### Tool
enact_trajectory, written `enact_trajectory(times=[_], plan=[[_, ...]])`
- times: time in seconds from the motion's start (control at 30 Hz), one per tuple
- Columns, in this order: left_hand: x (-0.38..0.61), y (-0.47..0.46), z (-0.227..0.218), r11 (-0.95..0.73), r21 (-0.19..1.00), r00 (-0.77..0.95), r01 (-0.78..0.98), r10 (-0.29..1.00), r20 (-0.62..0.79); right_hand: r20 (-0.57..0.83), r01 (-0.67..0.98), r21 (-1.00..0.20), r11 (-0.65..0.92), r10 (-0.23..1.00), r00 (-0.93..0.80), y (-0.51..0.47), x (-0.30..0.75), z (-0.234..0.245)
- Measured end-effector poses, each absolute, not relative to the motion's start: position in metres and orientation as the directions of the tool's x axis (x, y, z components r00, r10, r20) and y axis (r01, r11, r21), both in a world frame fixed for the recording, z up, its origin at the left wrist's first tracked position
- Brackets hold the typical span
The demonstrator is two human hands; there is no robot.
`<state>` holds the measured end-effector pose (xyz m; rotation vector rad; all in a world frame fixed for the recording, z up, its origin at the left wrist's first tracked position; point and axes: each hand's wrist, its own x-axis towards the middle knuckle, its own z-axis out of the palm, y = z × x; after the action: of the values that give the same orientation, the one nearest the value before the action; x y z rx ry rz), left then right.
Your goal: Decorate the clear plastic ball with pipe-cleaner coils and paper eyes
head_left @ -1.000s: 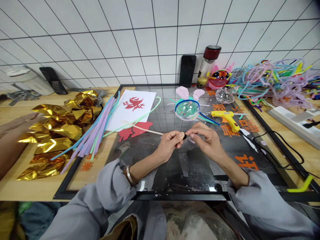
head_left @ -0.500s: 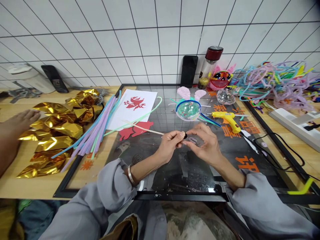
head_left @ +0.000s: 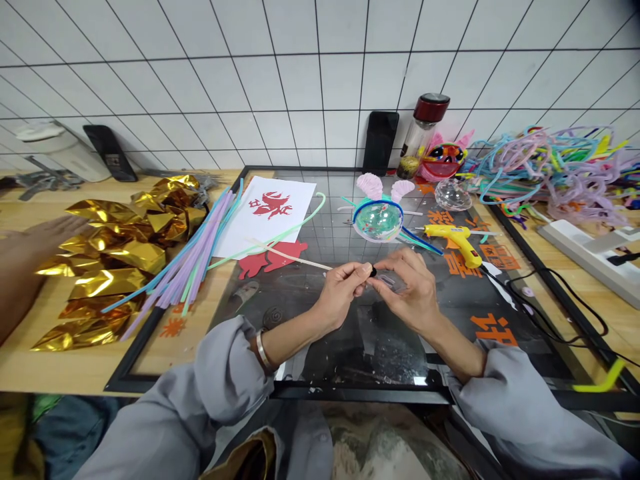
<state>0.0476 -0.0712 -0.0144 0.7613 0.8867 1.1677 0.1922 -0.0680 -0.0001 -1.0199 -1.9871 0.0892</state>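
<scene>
My left hand [head_left: 342, 293] is closed in a pinch on a cream-coloured pipe cleaner [head_left: 307, 262], whose long end sticks out to the left over the glass. Between the two hands shows a small black piece [head_left: 373, 271], curled at the fingertips. Thumb and finger of my right hand [head_left: 413, 283] pinch at this black piece from the other side. Just beyond the hands stands a clear plastic bowl-like form [head_left: 379, 222] with a blue rim and pink fuzzy ears. A yellow glue gun [head_left: 457, 241] lies to the right of it.
Purple and blue pipe cleaners [head_left: 195, 247] lie left, beside gold foil [head_left: 125, 257]. Another person's hand [head_left: 60, 233] rests by the foil. White paper [head_left: 273, 213] and red cutouts [head_left: 280, 257] lie nearby. At back right are a bottle [head_left: 423, 137] and tangled pipe cleaners [head_left: 550, 163].
My hands stay together around the black piece, with barely any movement. The other person's hand by the gold foil has shifted slightly and looks blurred.
</scene>
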Motion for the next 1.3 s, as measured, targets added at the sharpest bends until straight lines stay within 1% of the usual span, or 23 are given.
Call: enact_trajectory(times=[0.47,0.7,0.87,1.07,1.3], plan=[[0.047,-0.0723,-0.0127,0.237,0.866,0.177,-0.441,0.969,-0.175,0.71,0.594,-0.424,0.683,0.658,-0.25,-0.0668,0.1913,0.001],[0.0466,-0.0723,-0.0136,0.263,0.821,0.193,-0.506,0.963,-0.189,0.688,0.524,-0.528,0.668,0.699,-0.198,-0.066,0.1933,0.0011],[0.0454,-0.0708,-0.0139,0.257,0.825,0.196,-0.503,0.964,-0.18,0.642,0.466,-0.611,0.64,0.745,-0.182,-0.0665,0.194,0.0031],[0.0446,-0.071,-0.0121,0.21,0.865,0.179,-0.456,0.974,-0.142,0.636,0.446,-0.627,0.639,0.75,-0.181,-0.066,0.1948,0.0032],[0.0452,-0.0711,-0.0128,0.196,0.872,0.175,-0.448,0.976,-0.129,0.627,0.45,-0.631,0.632,0.757,-0.186,-0.0665,0.1952,0.0035]])
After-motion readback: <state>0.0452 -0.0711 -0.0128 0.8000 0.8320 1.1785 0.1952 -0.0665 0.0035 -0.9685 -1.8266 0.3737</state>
